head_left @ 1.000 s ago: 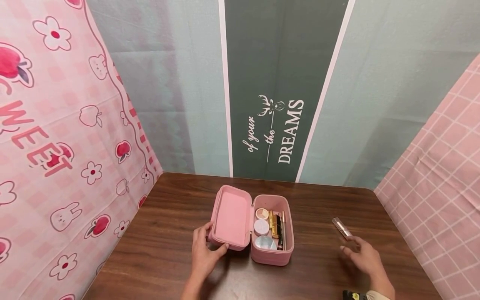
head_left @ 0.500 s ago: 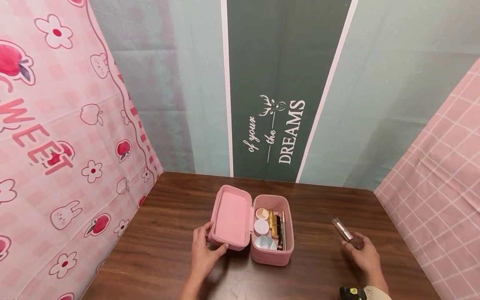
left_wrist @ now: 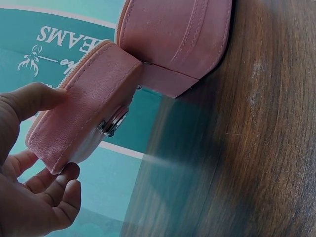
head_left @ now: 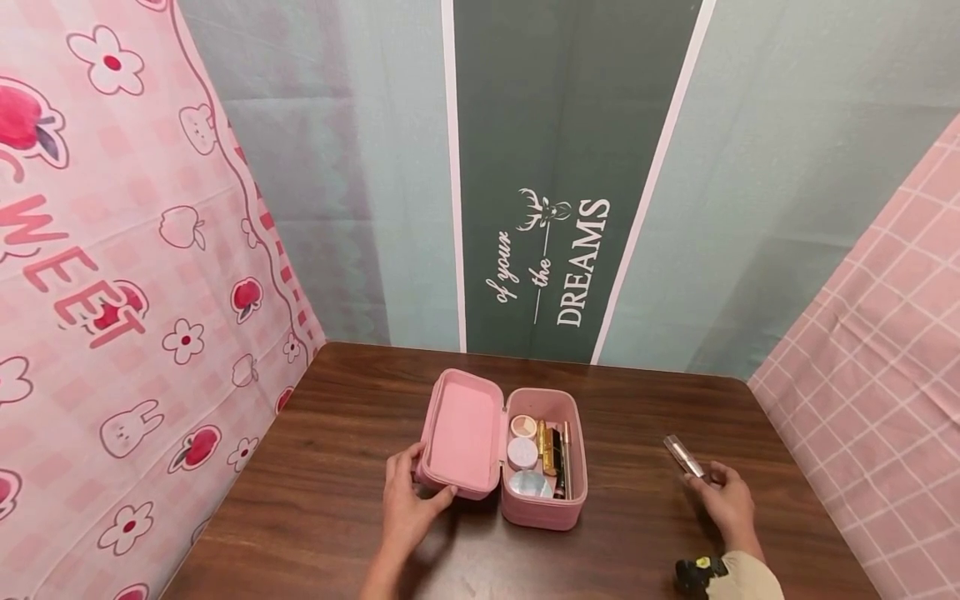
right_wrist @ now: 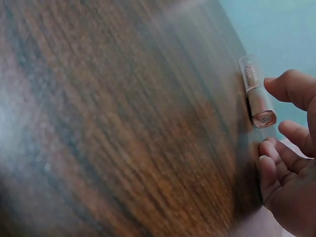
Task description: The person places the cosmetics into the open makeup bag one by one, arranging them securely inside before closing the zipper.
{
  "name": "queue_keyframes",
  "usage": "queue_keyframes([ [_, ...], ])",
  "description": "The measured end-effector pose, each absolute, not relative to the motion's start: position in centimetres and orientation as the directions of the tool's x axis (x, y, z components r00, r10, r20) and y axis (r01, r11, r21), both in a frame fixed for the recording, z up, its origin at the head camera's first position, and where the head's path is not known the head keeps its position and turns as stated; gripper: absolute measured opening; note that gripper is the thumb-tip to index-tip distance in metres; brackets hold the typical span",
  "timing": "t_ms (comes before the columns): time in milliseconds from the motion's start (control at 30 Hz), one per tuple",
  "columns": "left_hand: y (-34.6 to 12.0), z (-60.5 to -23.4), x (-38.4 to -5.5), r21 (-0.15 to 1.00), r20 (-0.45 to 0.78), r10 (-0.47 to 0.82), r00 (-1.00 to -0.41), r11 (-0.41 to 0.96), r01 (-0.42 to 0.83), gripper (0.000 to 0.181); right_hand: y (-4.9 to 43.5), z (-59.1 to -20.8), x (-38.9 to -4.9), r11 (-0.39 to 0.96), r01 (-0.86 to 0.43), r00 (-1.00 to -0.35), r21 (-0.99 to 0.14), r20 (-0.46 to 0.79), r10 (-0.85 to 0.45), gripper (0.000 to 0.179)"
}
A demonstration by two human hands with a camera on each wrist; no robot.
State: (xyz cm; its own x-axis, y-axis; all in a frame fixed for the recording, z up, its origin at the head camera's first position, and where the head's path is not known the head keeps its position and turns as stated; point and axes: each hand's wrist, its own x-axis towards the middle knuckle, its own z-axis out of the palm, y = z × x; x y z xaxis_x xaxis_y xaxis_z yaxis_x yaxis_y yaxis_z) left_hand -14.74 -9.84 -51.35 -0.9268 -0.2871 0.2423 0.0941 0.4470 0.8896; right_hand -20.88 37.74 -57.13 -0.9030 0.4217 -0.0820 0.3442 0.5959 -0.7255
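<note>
A pink cosmetic case (head_left: 542, 515) stands unzipped on the table, its lid (head_left: 465, 429) swung out to the left. My left hand (head_left: 408, 508) grips the lid's near-left corner; in the left wrist view the thumb lies on the zipper rim and the fingers curl beneath. To the right lies a lipstick tube (head_left: 682, 457) with a clear cap. Beside its near end is my right hand (head_left: 729, 504). In the right wrist view the thumb is close to the lipstick (right_wrist: 259, 101), and a gap shows between the tube and the other fingers.
Inside the case sit a tri-colour round compact (head_left: 524, 427), a pale round jar (head_left: 522, 454), a silvery round compact (head_left: 531, 484), a gold item (head_left: 547, 454) and slim tubes (head_left: 567, 458). Patterned cloths border the wooden table (head_left: 337, 467) at left, back and right.
My right hand has shifted slightly around the lipstick's near end, and its wrist has moved a little left. The lipstick, case and left hand look almost unchanged.
</note>
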Motion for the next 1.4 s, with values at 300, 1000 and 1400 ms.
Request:
queue_keyframes([
  [300, -9.8, -51.5, -14.8, 0.888, 0.266, -0.29, -0.919, 0.445, 0.117, 0.077, 37.3, -57.2, -21.9, 0.674, 0.343, -0.903, -0.654, -0.032, 0.429, 0.058],
  [1000, -9.8, -51.4, -14.8, 0.896, 0.259, -0.293, -0.92, 0.429, 0.115, 0.077, 36.1, -57.9, -21.5, 0.653, 0.329, -0.847, -0.682, 0.092, 0.524, 0.037],
  [1400, -9.8, -51.4, -14.8, 0.892, 0.255, -0.291, -0.922, 0.439, 0.109, 0.078, 35.8, -56.5, -21.2, 0.701, 0.44, -0.872, -0.561, -0.083, 0.482, 0.04],
])
